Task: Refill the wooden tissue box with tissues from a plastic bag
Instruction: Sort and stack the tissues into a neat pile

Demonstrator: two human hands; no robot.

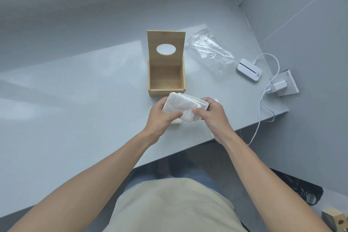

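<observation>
The wooden tissue box (166, 91) stands on the grey table with its hinged lid (165, 43) raised upright; the lid has an oval hole, and the inside of the box looks bare. Just in front of the box, both hands hold a stack of white folded tissues (180, 105) above the table. My left hand (162, 117) grips the stack's left side, thumb on top. My right hand (211, 113) grips its right side. More white tissue lies on the table under the hands, mostly hidden. A clear plastic zip bag (209, 49) lies flat and empty to the right of the box.
A small white device (249, 69) lies at the right, cabled to a white charger (278, 86) plugged into a socket block. The cable hangs over the table's right edge (263, 118). A black bag (301, 188) and a wooden block (335, 218) sit at the lower right.
</observation>
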